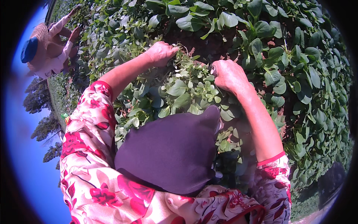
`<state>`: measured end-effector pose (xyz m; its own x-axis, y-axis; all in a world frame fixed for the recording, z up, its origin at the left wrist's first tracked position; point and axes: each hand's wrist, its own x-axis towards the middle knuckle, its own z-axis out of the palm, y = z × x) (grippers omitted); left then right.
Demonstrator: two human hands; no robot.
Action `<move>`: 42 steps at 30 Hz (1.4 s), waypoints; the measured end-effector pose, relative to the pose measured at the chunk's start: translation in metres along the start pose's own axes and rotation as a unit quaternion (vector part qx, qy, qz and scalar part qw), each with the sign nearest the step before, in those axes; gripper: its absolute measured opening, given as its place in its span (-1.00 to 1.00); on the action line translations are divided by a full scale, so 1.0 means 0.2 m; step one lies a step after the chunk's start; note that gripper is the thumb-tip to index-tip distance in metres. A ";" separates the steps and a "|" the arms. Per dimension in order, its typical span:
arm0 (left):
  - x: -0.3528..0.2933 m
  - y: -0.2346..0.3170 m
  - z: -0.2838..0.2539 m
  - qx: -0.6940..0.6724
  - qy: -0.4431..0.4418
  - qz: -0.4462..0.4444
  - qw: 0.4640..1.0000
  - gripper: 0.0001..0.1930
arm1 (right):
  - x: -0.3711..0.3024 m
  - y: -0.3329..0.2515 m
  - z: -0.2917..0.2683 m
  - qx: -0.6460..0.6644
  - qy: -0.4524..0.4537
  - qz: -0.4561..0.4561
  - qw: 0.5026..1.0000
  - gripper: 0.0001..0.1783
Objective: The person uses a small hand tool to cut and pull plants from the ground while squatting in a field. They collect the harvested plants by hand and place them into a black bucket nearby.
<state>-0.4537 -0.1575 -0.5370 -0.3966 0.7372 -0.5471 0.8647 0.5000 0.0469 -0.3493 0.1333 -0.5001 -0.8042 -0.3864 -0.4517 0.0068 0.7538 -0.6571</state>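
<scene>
My left hand is closed at the top of the leafy bed, its fingertips pinching thin stems of a low, small-leaved weed. To the right, my right hand is curled into a fist at the other side of that weed. A small rounded dark end shows by its thumb, but what the fist holds is hidden. Between the two hands, sprawling stems and pale green leaves lie over reddish-brown soil. Broad-leaved greens grow just below the hands.
Dense rows of broad-leaved green plants fill the right and far side. At the upper left, another person in a straw hat bends over the crop, both hands reaching into it. Trees stand along the left edge against blue sky.
</scene>
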 end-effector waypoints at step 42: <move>-0.26 -0.01 -0.16 -0.422 0.028 -0.458 0.782 -0.46 | 0.23 -0.04 0.05 -0.040 0.045 -0.159 0.985 -0.69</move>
<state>-0.4448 -0.1825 -0.4821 -0.7643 -0.0994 -0.6372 -0.2918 0.9344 0.2043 -0.3808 0.1047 -0.5209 -0.8069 -0.5647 -0.1733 -0.2987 0.6433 -0.7050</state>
